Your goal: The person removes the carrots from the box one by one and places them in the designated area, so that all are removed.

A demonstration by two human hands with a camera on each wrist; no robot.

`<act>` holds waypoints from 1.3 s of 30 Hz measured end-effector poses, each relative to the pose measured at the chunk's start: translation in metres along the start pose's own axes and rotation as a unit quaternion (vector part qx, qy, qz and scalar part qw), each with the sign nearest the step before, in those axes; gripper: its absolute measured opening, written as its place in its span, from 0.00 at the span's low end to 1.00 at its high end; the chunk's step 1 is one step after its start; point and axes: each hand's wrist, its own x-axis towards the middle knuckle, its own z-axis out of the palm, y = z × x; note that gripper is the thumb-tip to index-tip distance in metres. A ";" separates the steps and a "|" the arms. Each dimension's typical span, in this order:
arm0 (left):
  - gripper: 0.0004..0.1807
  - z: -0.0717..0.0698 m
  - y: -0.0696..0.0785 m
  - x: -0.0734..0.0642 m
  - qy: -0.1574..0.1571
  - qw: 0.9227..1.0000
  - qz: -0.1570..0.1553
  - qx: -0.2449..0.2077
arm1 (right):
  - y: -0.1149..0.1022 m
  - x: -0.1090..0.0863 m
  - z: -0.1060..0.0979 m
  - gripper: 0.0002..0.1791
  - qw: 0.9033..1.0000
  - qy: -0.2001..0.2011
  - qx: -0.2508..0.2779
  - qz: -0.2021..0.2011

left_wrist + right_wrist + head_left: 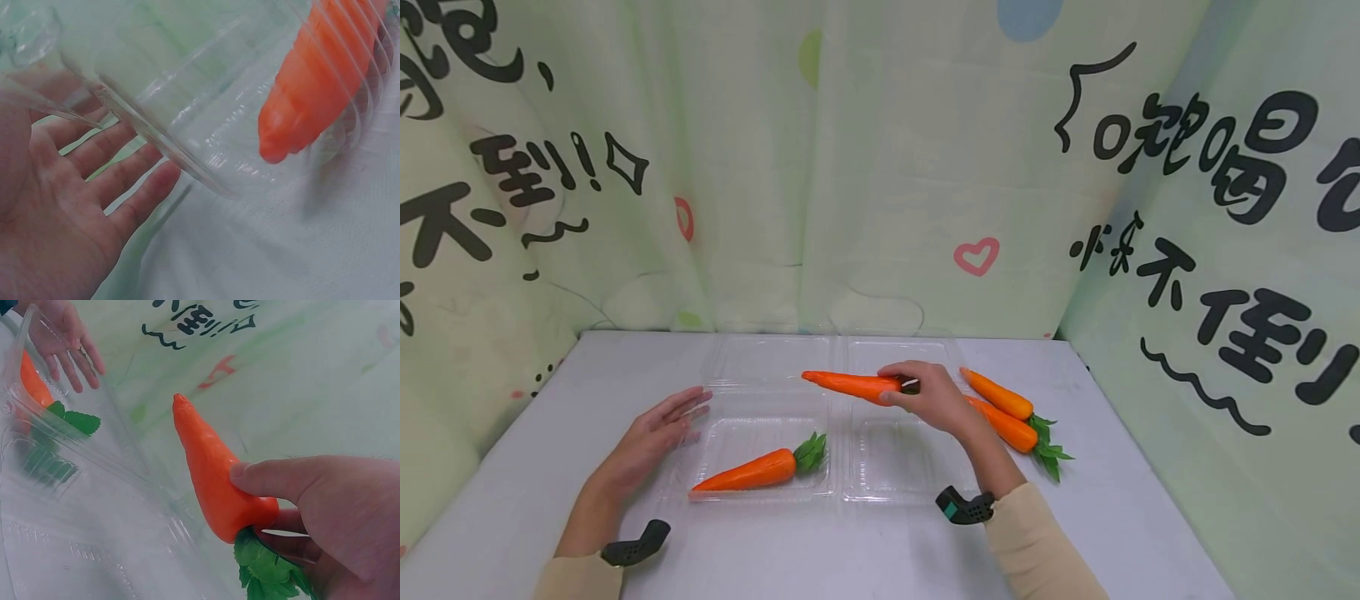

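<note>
lower middle, the right hand (931, 395) pinches a carrot (850, 385); lower left, the left hand (651, 437) spreads loosely beside a clear tray (741, 437).

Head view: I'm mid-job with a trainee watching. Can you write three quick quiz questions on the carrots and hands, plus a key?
1. Multiple choice: how many carrots show in the head view? A) two; B) four; C) six.
2. True or false: the left hand is gripping a carrot.
3. Short answer: in the head view, toward which side does the tip of the held carrot point?

Key:
1. B: one in the right hand, one in a clear plastic container, and a pair at the right.
2. False: its fingers are extended beside the container.
3. The left.
</note>
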 end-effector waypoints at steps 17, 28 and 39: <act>0.29 0.002 0.001 0.000 0.001 1.000 -0.005 -0.005 | 0.010 -0.007 -0.009 0.22 0.999 0.016 -0.026 0.014; 0.29 0.003 0.003 0.000 0.005 1.000 -0.005 -0.001 | 0.019 -0.015 -0.016 0.24 1.000 0.011 -0.011 0.023; 0.27 0.002 -0.001 0.001 0.015 1.000 0.005 -0.009 | 0.025 -0.018 -0.021 0.23 1.000 0.011 -0.011 0.024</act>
